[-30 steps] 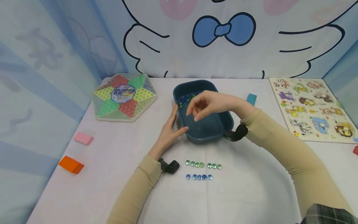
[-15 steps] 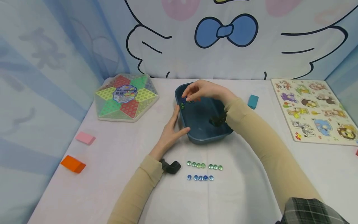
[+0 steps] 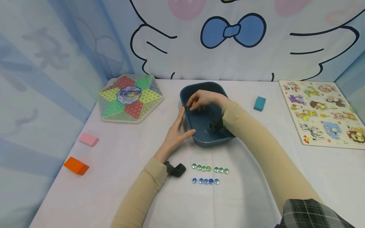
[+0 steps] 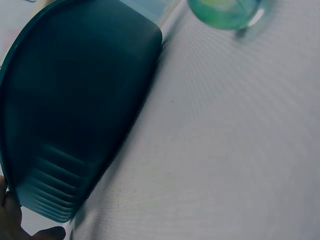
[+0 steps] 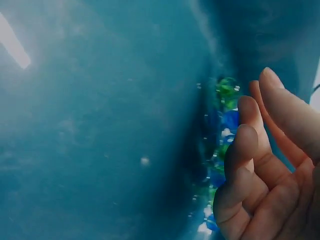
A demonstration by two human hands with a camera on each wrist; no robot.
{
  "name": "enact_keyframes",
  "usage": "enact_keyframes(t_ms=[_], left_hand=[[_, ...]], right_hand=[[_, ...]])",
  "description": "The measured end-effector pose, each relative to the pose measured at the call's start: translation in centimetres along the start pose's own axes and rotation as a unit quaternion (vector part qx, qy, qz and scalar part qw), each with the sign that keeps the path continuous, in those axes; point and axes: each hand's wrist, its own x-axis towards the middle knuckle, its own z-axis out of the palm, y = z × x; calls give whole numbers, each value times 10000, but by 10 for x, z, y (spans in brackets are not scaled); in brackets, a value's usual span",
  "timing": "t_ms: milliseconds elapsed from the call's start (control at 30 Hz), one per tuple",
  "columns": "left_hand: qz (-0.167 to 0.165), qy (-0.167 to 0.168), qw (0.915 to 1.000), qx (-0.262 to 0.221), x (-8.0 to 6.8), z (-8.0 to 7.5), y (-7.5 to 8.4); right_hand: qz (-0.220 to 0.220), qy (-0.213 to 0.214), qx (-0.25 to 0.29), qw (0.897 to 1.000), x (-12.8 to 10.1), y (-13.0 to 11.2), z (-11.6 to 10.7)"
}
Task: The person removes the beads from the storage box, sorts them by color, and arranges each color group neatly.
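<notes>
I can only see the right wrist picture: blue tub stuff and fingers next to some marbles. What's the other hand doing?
Observer: The left hand lies open against the outside of the blue tub, at its left near corner.
Child: Are there marbles outside the tub too?
Observer: Yes. Two short rows lie on the table in front of the tub: green marbles, and blue marbles nearer the person.
Child: Any other toys around?
Observer: A star-patterned checkers board sits to the left of the tub, and an animal puzzle lies far to the right.
</notes>
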Motion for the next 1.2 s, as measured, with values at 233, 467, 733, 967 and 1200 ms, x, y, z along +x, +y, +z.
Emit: enact_keyframes(t_ms=[233, 467, 733, 967, 1200], left_hand=[[-9, 2, 10000, 2, 0, 2, 2], [-2, 31, 10000, 30, 1, 2, 3], [-25, 36, 10000, -29, 1, 3, 4], [-18, 27, 10000, -15, 0, 3, 5], [4, 69, 10000, -15, 0, 2, 3]], right_hand=[[167, 205, -106, 9996, 0, 2, 4], [143, 110, -395, 9991, -3, 2, 5], [195, -214, -623, 9976, -6, 2, 9], [43, -376, -763, 9964, -13, 2, 5], [-89, -212, -574, 9981, -28, -4, -10]])
